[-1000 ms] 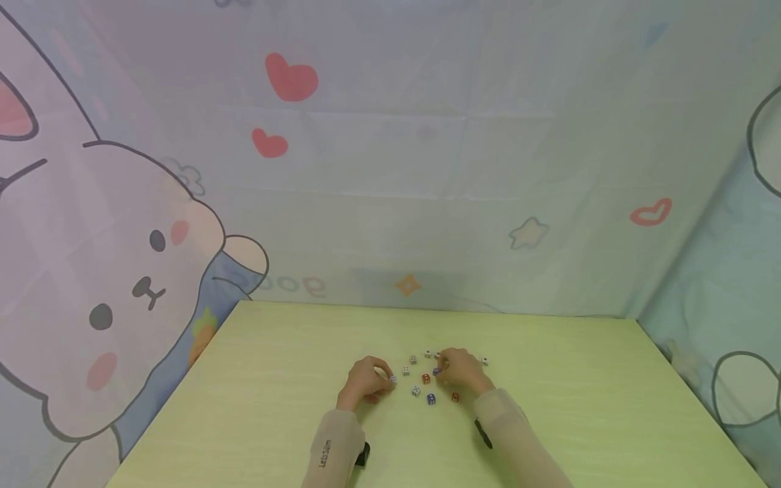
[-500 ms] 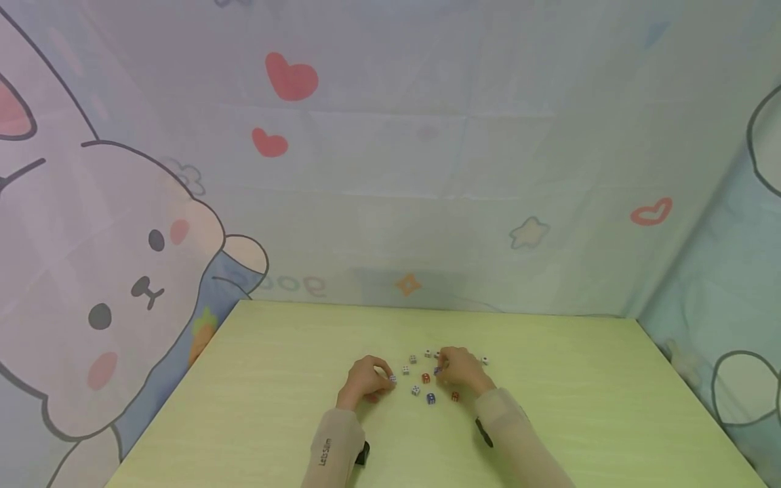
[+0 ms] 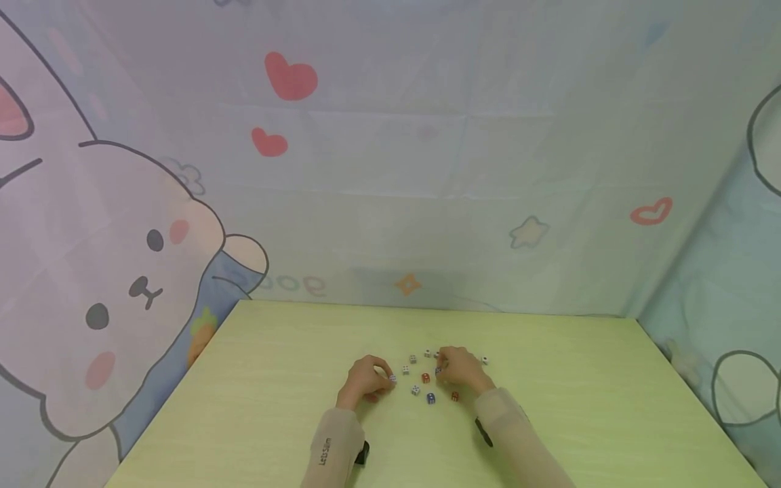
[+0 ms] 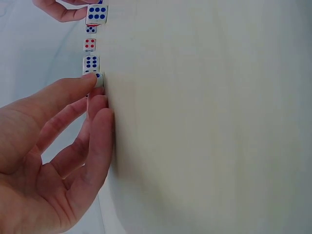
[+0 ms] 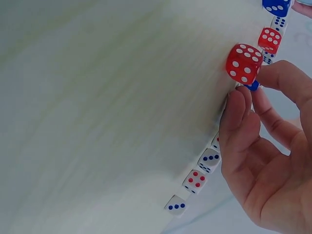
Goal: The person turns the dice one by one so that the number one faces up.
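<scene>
In the head view, my left hand (image 3: 368, 378) pinches a white die (image 3: 393, 379) with blue pips at the left of a loose group of dice. Its thumb (image 4: 80, 87) covers part of that die in the left wrist view. My right hand (image 3: 462, 369) holds a blue die (image 5: 252, 86) between thumb and fingertips. A red die (image 5: 244, 64) stands in front of it in the right wrist view and hides most of it. Between the hands lie another red die (image 3: 425, 378), a blue die (image 3: 431, 398) and several white dice, among them one white die (image 3: 415, 390).
The dice lie on a pale yellow-green table (image 3: 274, 407). Beyond my right hand sits a white die (image 3: 485, 360), and further white dice (image 3: 428, 353) are at the group's far side. A printed cloth (image 3: 390, 169) hangs behind the table.
The blue die at my right fingertips has shifted very slightly to the right. My left hand and the other dice stay in place.
</scene>
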Available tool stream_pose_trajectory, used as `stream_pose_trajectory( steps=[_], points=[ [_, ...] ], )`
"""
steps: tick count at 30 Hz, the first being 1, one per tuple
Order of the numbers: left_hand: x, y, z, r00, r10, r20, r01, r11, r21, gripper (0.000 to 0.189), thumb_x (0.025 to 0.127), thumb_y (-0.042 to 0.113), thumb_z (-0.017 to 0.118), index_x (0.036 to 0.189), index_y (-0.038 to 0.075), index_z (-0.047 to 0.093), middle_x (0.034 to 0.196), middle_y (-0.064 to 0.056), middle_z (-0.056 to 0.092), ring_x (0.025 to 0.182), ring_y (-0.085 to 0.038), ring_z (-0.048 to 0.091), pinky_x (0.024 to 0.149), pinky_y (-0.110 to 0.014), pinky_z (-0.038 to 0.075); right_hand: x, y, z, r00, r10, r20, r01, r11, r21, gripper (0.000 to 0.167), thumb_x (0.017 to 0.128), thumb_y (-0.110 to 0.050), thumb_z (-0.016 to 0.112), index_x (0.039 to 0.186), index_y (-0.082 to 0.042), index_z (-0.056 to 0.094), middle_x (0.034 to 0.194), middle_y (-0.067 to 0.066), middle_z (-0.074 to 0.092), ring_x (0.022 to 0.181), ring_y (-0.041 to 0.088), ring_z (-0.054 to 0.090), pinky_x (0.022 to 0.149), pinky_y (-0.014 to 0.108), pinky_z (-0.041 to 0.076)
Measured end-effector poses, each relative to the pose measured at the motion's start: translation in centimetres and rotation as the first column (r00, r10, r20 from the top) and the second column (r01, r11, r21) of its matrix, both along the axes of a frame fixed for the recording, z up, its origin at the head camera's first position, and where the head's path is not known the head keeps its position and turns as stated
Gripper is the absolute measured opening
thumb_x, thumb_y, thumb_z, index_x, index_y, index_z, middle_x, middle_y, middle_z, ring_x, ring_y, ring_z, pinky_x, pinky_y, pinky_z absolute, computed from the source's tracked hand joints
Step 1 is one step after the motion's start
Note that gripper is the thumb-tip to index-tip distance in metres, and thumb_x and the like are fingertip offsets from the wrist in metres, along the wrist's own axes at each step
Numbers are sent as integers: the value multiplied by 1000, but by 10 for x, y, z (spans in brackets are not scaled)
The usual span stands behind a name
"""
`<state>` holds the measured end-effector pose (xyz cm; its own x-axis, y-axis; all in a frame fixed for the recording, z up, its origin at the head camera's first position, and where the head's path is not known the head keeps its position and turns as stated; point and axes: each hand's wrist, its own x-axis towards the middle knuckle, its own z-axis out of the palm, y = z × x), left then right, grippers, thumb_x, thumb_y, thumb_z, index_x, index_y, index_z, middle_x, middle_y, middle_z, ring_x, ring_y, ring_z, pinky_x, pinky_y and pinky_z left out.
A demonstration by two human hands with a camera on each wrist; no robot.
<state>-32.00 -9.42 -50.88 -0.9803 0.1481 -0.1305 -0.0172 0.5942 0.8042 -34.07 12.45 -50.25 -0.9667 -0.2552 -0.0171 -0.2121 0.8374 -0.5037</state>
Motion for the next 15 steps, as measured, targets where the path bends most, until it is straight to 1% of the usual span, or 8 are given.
stream_pose_trajectory(
  steps=[9,15],
  points=[
    [2,1,2,1000,2,-2,-2,1000,-4,13,74,13,71,83,5,67,65,-9,64,51,-14,55,43,-27,49,-3,0,-3,1000,2,6,-2,1000,-10,17,70,-11,70,81,-10,57,71,0,57,56,14,48,50,24,37],
    [2,1,2,1000,2,1,-2,1000,-1,13,74,13,71,84,5,67,66,-8,65,52,-14,56,44,-27,50,-3,2,-3,1000,4,25,-4,1000,-25,16,72,-11,70,81,-10,57,70,0,56,55,13,47,48,23,37]
  ],
)
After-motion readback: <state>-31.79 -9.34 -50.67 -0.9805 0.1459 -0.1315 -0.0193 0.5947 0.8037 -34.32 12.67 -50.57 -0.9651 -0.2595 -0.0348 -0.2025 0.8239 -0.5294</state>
